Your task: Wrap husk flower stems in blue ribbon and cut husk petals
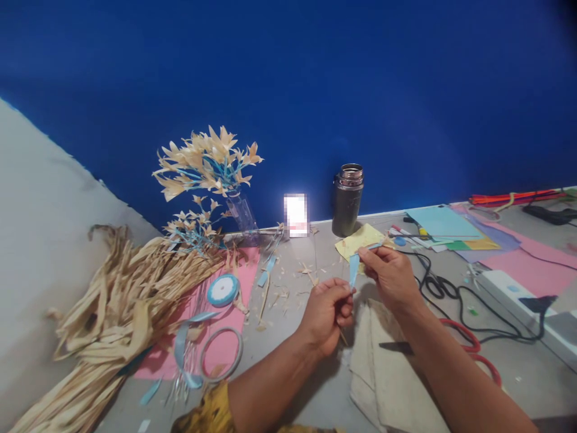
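My left hand (327, 310) is closed in a pinch on the lower end of a light blue ribbon strip (354, 269), together with a thin stick that pokes out below the fingers. My right hand (391, 273) is closed on the strip's upper end, pulling it taut just above the left hand. Both hands hover over the grey table (288, 325). A beige cloth-like sheet (387, 373) lies under my right forearm, and red-handled scissors (464, 349) lie beside it.
A heap of dried husk strips (108, 313) fills the left. A vase of husk flowers (211, 174), a blue ribbon roll (223, 290), a clear tape ring (220, 355), pink paper (225, 313), a dark flask (347, 201), coloured paper sheets (451, 231) and black cables (455, 300) surround the hands.
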Available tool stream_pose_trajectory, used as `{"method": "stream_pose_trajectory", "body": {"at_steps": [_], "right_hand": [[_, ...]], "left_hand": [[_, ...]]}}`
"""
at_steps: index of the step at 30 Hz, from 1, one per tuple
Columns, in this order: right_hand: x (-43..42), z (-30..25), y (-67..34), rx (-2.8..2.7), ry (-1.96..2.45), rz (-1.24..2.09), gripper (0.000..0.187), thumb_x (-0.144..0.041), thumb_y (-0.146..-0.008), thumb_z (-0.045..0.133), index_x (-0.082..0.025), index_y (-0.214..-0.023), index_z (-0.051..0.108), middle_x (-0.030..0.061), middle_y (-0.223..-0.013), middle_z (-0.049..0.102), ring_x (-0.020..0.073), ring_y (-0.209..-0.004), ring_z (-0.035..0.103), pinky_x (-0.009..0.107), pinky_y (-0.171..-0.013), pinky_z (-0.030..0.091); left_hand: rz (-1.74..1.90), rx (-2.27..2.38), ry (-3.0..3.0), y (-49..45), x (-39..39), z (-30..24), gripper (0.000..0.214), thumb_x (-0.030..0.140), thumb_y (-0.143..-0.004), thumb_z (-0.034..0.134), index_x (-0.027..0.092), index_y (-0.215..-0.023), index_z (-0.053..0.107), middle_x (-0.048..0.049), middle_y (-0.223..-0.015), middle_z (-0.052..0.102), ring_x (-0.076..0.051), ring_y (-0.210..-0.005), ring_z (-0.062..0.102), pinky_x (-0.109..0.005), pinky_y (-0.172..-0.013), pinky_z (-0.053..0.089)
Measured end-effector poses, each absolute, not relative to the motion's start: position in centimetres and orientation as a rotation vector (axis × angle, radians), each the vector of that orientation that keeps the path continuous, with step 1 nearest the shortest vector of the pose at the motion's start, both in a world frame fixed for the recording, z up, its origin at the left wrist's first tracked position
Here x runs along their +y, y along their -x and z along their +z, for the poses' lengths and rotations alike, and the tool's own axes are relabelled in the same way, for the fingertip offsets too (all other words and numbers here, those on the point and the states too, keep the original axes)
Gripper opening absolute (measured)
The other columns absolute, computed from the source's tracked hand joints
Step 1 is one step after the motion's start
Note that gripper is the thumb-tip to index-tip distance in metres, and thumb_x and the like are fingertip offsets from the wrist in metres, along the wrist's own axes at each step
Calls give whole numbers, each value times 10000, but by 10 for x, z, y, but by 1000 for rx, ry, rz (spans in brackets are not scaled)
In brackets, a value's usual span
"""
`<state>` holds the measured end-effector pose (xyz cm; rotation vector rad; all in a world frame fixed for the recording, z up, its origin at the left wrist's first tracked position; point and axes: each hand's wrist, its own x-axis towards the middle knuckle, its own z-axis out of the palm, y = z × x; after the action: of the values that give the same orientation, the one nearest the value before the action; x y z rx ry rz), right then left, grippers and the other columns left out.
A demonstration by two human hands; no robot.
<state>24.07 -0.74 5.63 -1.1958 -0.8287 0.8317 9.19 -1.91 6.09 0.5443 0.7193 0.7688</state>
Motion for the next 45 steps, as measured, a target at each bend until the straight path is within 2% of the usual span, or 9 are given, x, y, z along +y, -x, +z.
{"method": "stream_pose_trajectory", "body": {"at_steps": [9, 16, 20, 24, 27, 31, 35, 40, 45], "right_hand": [[-16, 64, -252, -1367, 1128, 403, 185, -338, -874, 667, -210, -749, 712, 31, -772, 690, 197, -765, 623, 305, -706, 481], [-26, 64, -248, -1534, 1099, 293, 274, -324, -944, 565, -222, -702, 644, 52, -781, 668, 202, -745, 619, 315, -665, 490], [-31, 69, -241, -1524, 1187, 153, 285, -353, -930, 566, -243, -670, 605, 63, -747, 660, 239, -778, 636, 368, -751, 489], [-28, 70, -236, -1383, 1288, 186, 240, -388, -920, 574, -240, -732, 599, 58, -770, 646, 212, -713, 609, 340, -693, 485], [-24, 68, -237, -1310, 1354, 336, 242, -414, -918, 566, -224, -778, 616, 14, -691, 594, 164, -594, 548, 288, -588, 456], [-22, 67, -236, -1291, 1449, 399, 299, -439, -897, 583, -218, -696, 600, -18, -590, 536, 145, -547, 497, 266, -539, 403], [-24, 68, -228, -1326, 1460, 411, 344, -435, -876, 607, -219, -610, 569, -25, -546, 517, 134, -513, 454, 262, -501, 360], [-26, 69, -223, -1366, 1438, 368, 324, -418, -853, 638, -215, -604, 598, -19, -548, 537, 138, -516, 459, 269, -518, 369], [-27, 69, -231, -1354, 1388, 462, 324, -415, -839, 667, -210, -590, 626, -22, -535, 516, 138, -525, 441, 268, -520, 356]], "left_hand": [[529, 356, -14, -56, -17, 91, 53, 76, -767, 568, 99, -747, 525, 37, -651, 430, -13, -451, 334, -107, -372, 183], [506, 272, 154, -48, -19, 102, 90, 91, -855, 529, 117, -772, 506, 50, -633, 416, -9, -416, 325, -120, -372, 201], [611, 378, 103, -48, -16, 105, 74, 99, -915, 537, 99, -863, 590, 16, -697, 548, 20, -373, 269, -112, -350, 188], [709, 550, -112, -42, -15, 96, 166, 156, -901, 602, 119, -1047, 670, -24, -824, 644, 14, -388, 241, -123, -352, 192], [963, 766, -524, -32, -19, 88, 123, 243, -866, 662, 169, -951, 711, -2, -764, 626, -26, -414, 296, -165, -378, 211], [1393, 1005, -1420, -30, -22, 84, 66, 238, -844, 699, 229, -829, 763, -36, -768, 649, -152, -694, 546, -257, -630, 423], [1344, 989, -1994, -47, -17, 81, 163, 212, -887, 642, 258, -942, 789, -78, -839, 678, -226, -854, 555, -347, -786, 408], [1237, 1107, -2111, -69, -8, 71, 127, 260, -874, 657, 259, -893, 782, -103, -872, 688, -259, -865, 527, -387, -808, 349], [1069, 1047, -1708, -70, -3, 74, 116, 198, -814, 670, 213, -725, 742, -57, -754, 664, -208, -773, 536, -331, -764, 367]]}}
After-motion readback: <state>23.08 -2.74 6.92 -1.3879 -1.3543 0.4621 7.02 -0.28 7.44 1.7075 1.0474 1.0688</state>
